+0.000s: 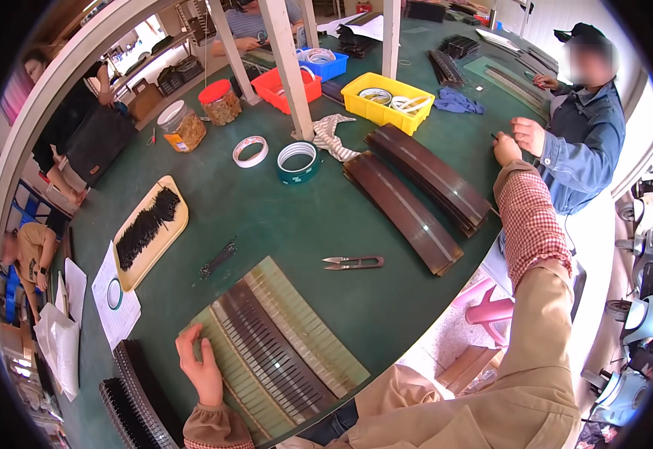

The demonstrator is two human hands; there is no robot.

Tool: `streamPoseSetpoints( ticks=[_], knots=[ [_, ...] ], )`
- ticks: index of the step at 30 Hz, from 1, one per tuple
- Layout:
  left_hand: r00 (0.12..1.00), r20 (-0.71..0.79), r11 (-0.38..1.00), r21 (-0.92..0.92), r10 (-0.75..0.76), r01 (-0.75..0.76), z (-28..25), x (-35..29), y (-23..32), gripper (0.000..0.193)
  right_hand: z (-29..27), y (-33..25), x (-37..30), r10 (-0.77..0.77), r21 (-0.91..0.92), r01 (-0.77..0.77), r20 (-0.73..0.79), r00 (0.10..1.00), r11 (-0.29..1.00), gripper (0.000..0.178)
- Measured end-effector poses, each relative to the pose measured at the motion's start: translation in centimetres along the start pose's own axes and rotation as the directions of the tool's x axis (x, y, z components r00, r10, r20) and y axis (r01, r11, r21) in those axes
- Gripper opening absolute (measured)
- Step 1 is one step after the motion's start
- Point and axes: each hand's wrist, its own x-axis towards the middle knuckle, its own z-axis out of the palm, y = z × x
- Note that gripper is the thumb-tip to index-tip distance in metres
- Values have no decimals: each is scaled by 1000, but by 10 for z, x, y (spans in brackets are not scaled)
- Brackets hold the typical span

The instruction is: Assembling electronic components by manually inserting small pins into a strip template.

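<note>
In front of me lies a pale green slotted board (308, 329) with a dark brown strip (270, 352) down its middle, crossed by a row of narrow slots or pieces. My left hand (201, 367) rests at the board's left edge, fingers apart and lightly bent, holding nothing. Far to the right reaches my right hand (506, 150), its fingers closed; a small dark tip shows at them, too small to name. Close beside it is a co-worker's hand (529, 135) in a blue sleeve. Thread snips (353, 263) lie beyond the board, near a few thin black pieces (219, 257).
Stacks of brown strips (405, 213) lie right of centre. A cream tray (150, 232) holds many black pieces. Tape rolls (297, 162), a yellow bin (388, 103), a red bin (287, 90) and jars (182, 127) stand farther back. White posts (287, 67) rise from the table. Black bristly strips (143, 396) lie lower left.
</note>
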Motion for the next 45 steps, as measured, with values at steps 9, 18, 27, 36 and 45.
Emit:
streamPoseSetpoints(
  ticks=[9, 18, 27, 36, 45],
  knots=[
    [999, -18, 999, 20, -32, 32, -2, -2, 1, 28, -5, 0, 9, -41, 322, -13, 161, 986, 947, 33],
    [990, -93, 993, -63, -105, 99, -11, -7, -8, 31, -132, -73, -9, 166, 699, -522, 514, 842, 488, 31],
    [987, -101, 977, -188, -123, 103, 1, -8, -3, 23, -155, -177, -78, -466, 888, -269, 429, 774, 372, 21],
    [987, -159, 997, -75, -4, -8, -12, -14, -30, 10, -185, -257, -96, -526, 937, -212, 334, 782, 279, 19],
    [985, -173, 991, -129, 22, -44, -11, -6, -17, 15, -162, -425, -168, -869, 941, 130, 229, 439, 314, 22]
  ],
)
